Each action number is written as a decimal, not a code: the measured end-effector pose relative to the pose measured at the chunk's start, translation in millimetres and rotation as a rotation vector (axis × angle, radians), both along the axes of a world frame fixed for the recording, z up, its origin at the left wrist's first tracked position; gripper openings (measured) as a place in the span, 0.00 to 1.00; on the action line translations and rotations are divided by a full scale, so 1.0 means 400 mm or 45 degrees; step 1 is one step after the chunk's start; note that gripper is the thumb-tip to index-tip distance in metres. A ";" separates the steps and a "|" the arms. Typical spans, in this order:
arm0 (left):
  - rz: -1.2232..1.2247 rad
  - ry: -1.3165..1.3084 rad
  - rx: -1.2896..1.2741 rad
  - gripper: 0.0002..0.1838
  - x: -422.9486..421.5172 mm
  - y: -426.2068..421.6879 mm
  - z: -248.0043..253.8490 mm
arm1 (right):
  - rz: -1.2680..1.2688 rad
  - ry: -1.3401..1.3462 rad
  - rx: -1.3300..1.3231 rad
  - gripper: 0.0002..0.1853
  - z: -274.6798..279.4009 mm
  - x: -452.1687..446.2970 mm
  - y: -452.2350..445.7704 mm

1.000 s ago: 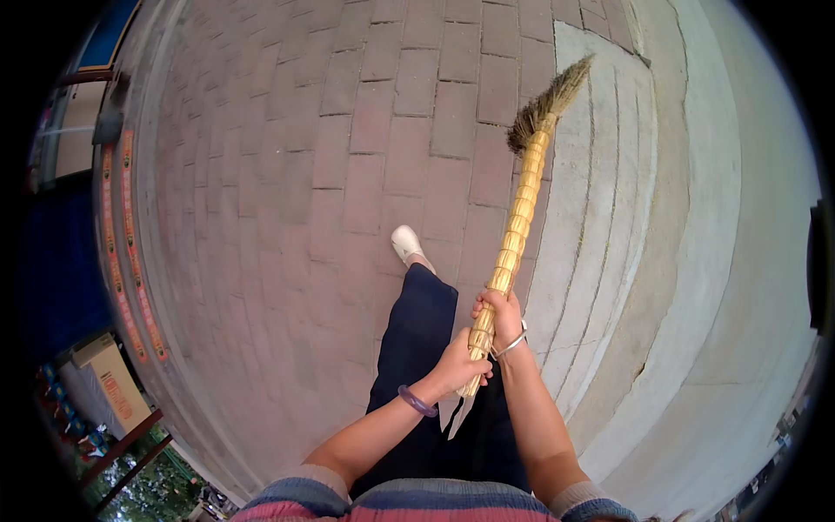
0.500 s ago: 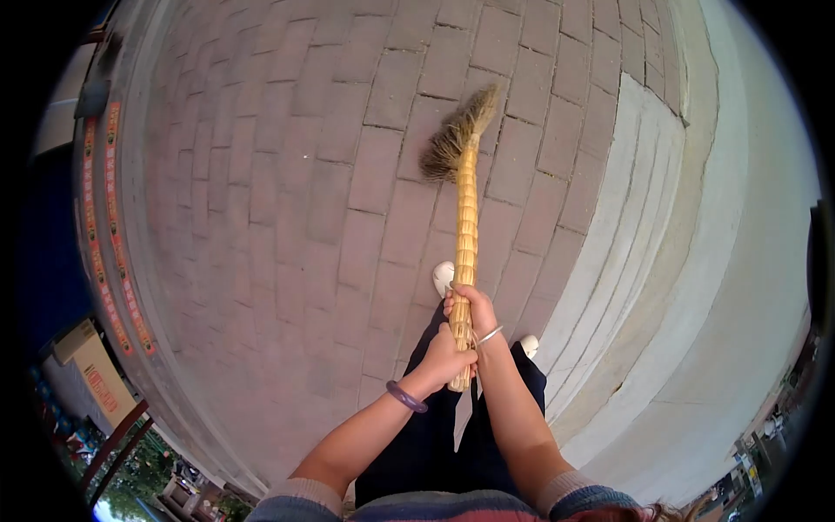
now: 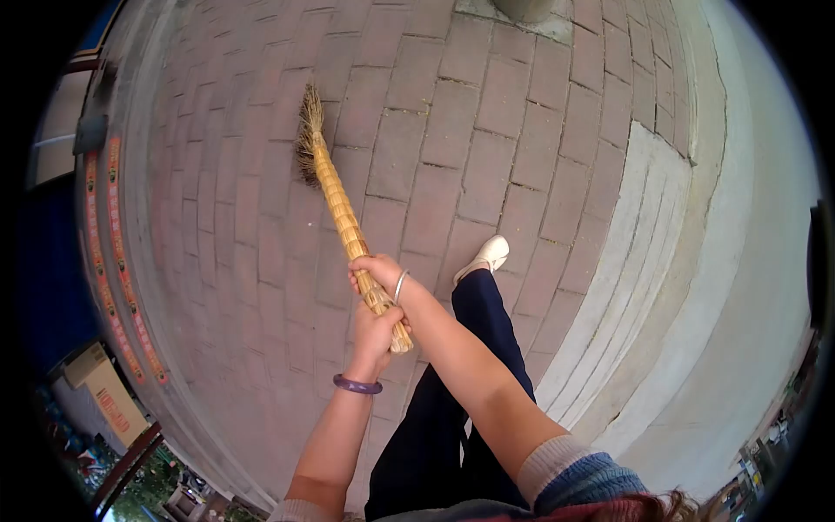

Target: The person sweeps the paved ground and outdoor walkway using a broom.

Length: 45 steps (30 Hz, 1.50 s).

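Observation:
A straw broom (image 3: 339, 207) with a ribbed yellow handle slants up and to the left, its dark bristles over the paving. My right hand (image 3: 380, 271), wearing a silver bangle, is wrapped around the middle of the handle. Lower down, my left hand (image 3: 376, 332) grips close to the butt end, with a purple bangle on its wrist. The bristle head lies on or just above the bricks; I cannot tell exactly which.
Reddish brick paving (image 3: 417, 204) spreads ahead. My right shoe (image 3: 492, 252) is on it. A pale concrete ramp (image 3: 626, 235) and a wall (image 3: 739, 287) run along the right. Red-and-white strips (image 3: 96, 235) and a cardboard box (image 3: 109, 396) are at the left. A round post base (image 3: 524, 7) stands ahead.
The broom has swung left in both hands, its bristles moving from mid-frame to the left. My right foot has stepped forward, and the round base has come into view.

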<state>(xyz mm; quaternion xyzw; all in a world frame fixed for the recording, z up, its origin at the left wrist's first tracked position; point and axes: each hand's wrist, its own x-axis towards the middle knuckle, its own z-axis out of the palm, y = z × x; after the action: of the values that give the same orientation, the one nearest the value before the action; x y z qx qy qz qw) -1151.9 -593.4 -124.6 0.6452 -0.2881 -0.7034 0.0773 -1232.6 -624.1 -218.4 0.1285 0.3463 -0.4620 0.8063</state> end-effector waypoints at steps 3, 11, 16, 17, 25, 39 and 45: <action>-0.220 0.084 0.175 0.17 -0.138 -0.002 -0.037 | -0.243 -0.179 0.271 0.10 -0.043 -0.110 0.057; -1.005 0.128 0.489 0.18 -0.351 -0.042 0.153 | -1.243 0.256 0.703 0.13 0.215 -0.350 0.247; -1.091 -0.245 -0.446 0.17 -0.449 -0.043 0.102 | -0.959 -0.023 0.281 0.16 0.152 -0.498 0.091; -0.968 -0.264 -0.380 0.16 -0.519 -0.075 0.099 | -0.866 -0.085 0.189 0.12 0.106 -0.531 0.039; -1.634 -0.168 -0.588 0.16 -0.709 -0.015 -0.052 | -1.073 -0.294 0.324 0.09 -0.079 -0.679 0.190; -1.317 -0.112 -0.041 0.19 -0.431 -0.063 0.080 | -1.002 0.133 0.337 0.11 0.129 -0.444 0.126; -1.870 -0.103 -0.070 0.15 -0.443 0.039 -0.016 | -1.265 0.057 0.665 0.07 0.028 -0.390 0.302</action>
<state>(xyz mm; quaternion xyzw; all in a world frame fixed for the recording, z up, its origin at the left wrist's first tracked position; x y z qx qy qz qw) -1329.2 -577.9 -131.0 0.3093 -0.6662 -0.5420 -0.4083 -1388.5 -503.2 -207.2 0.4618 0.3640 -0.6878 0.4256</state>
